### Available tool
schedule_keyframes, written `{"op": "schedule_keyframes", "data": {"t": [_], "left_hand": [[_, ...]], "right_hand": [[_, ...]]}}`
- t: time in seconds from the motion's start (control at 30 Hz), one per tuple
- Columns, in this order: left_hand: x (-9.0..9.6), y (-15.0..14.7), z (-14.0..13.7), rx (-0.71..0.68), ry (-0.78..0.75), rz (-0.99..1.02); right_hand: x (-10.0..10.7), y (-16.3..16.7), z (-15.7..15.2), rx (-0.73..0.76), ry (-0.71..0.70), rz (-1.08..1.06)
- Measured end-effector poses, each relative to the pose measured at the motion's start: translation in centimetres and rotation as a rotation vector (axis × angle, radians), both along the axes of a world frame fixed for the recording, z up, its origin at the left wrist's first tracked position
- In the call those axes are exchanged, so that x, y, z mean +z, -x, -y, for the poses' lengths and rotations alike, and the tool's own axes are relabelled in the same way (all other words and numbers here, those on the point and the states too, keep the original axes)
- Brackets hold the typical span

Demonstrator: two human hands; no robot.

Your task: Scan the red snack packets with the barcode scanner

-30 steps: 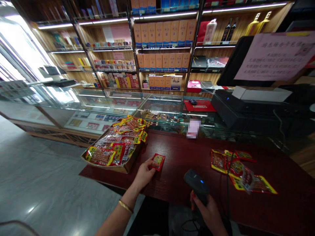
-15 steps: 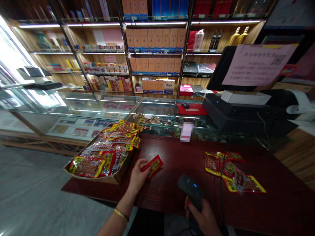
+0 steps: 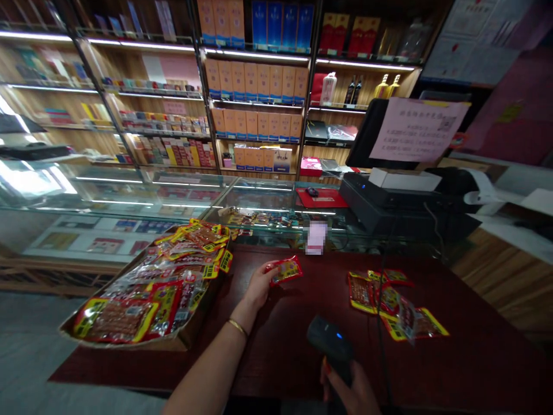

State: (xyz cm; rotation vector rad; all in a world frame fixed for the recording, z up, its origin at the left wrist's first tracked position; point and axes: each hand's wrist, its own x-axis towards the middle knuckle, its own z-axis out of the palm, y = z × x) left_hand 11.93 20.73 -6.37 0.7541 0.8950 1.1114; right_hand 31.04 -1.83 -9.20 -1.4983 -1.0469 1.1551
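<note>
My left hand (image 3: 259, 284) is closed on the end of a small red snack packet (image 3: 287, 271), lifted a little over the dark wooden counter (image 3: 268, 346). In my right hand (image 3: 352, 387) is a black handheld barcode scanner (image 3: 330, 340) with a blue light glowing on top; its head points up and to the left, toward the packet's side. To the left, a cardboard box (image 3: 173, 340) is heaped with red and yellow snack packets (image 3: 116, 319). Several loose snack packets (image 3: 393, 302) lie in a pile on the counter at the right.
A glass display case (image 3: 254, 193) runs behind the counter. At the right stand a monitor with a pink notice (image 3: 419, 129) and a black cash drawer (image 3: 389, 199). A dark cable (image 3: 380, 346) hangs in front of the loose packets. Stocked shelves (image 3: 259, 104) line the wall.
My left hand has carried the packet forward and to the right, turning it flatter. My right hand still holds the scanner. The whole view has swung somewhat to the right.
</note>
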Motion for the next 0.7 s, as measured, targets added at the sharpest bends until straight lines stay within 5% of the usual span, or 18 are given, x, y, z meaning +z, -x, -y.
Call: {"op": "schedule_keyframes", "data": {"t": [0.37,0.7], "left_hand": [[-0.1,-0.5,0.6,-0.126,0.067,0.099],[-1.0,-1.2,1.0,-0.171,0.017,0.018]], "right_hand": [[1.2,0.7,0.3,-0.032,-0.009,0.032],[0.0,0.6,-0.3,-0.022,0.010,0.004]]}}
